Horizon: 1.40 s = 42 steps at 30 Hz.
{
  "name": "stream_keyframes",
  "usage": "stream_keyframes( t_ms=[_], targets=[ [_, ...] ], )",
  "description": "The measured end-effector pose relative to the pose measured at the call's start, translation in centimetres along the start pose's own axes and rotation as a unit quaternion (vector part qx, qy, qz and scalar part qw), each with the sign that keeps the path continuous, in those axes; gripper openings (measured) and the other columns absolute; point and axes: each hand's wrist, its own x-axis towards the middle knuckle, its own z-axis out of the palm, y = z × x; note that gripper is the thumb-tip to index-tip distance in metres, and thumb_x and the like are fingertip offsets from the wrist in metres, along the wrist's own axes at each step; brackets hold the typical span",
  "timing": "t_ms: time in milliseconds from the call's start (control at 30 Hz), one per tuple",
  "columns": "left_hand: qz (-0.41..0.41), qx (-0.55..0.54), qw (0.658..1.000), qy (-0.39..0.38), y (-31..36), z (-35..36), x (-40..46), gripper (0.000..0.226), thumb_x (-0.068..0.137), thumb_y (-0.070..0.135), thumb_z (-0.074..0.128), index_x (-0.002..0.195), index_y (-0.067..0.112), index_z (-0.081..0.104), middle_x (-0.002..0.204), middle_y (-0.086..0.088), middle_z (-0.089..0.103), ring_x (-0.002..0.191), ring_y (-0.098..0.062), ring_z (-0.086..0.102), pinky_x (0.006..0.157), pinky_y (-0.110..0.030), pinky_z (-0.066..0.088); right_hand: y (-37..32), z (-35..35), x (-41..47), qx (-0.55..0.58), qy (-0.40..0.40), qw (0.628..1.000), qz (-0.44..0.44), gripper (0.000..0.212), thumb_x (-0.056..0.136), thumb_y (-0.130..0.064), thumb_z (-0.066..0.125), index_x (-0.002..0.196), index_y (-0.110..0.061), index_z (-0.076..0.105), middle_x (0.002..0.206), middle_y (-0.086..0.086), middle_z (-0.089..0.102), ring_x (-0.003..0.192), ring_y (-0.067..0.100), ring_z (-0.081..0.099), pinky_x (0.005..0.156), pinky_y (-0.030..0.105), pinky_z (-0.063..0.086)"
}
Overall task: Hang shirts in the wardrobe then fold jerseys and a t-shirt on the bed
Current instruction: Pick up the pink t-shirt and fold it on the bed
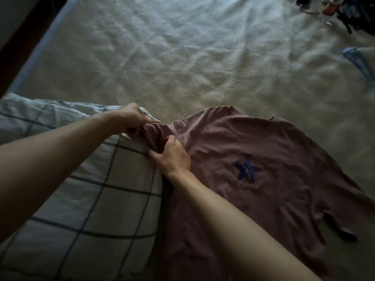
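head view: a dusty pink t-shirt (263, 159) with a blue star (246, 171) is seen spread flat on the bed (162, 57), front up. its sleeve on the pillow side is pinched by the left hand (129, 120), fingers curled round the bunched cloth, and gripped just beside that by the right hand (172, 157). a checked pillow (91, 189) lies touching the t-shirt's edge. beyond the t-shirt, at the bed's far corner, blurred dark items (345, 13) are seen. folding is judged barely begun: no fold is yet made, and no jerseys or wardrobe are shown.
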Motion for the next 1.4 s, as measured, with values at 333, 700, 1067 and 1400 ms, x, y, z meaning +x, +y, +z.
stream_keyframes(
  t_ms=[333,700,1067,1400],
  targets=[
    [-0.009,-0.145,0.983,0.11,0.3,-0.9,1.4,0.027,0.097,0.017,0.065,0.106,-0.008,0.068,0.076,-0.016,0.066,0.059,-0.023,0.066,0.04,-0.028,0.056,-1.9,-2.6,-1.1,-0.024,0.143,0.979,-0.144,0.026,0.093,-0.029,0.054,0.114,-0.012,0.055,0.102,0.012,0.07,0.094,0.034,0.068,0.076,0.041,0.052],
    [0.14,0.076,0.974,0.159,1.7,-3.6,0.3,0.02,0.079,0.034,0.083,0.08,0.015,0.077,0.065,-0.002,0.069,0.05,-0.01,0.06,0.035,-0.011,0.042,-5.9,-1.5,-1.5,0.164,-0.009,0.985,-0.059,0.022,0.099,-0.031,0.045,0.109,-0.013,0.052,0.104,0.008,0.067,0.099,0.03,0.063,0.089,0.038,0.046],
    [0.087,-0.014,0.995,0.05,0.5,-3.5,1.4,0.021,0.083,0.006,0.079,0.101,-0.004,0.073,0.068,-0.007,0.07,0.051,-0.01,0.066,0.045,-0.016,0.054,-6.4,-1.1,-0.8,0.005,-0.06,0.998,-0.029,0.038,0.097,-0.011,0.047,0.135,-0.006,0.043,0.129,0.02,0.06,0.117,0.04,0.061,0.091,0.044,0.049],
    [0.156,-0.18,0.92,-0.31,20.1,7.9,-4.0,0.027,0.09,0.007,0.062,0.116,0.004,0.067,0.09,-0.006,0.074,0.087,-0.02,0.076,0.075,-0.028,0.062,9.7,-20.8,-8.5,0.482,0.166,0.857,0.074,0.019,0.081,-0.007,0.066,0.065,-0.016,0.073,0.069,0.002,0.071,0.063,0.017,0.061,0.061,0.032,0.05]
  ],
)
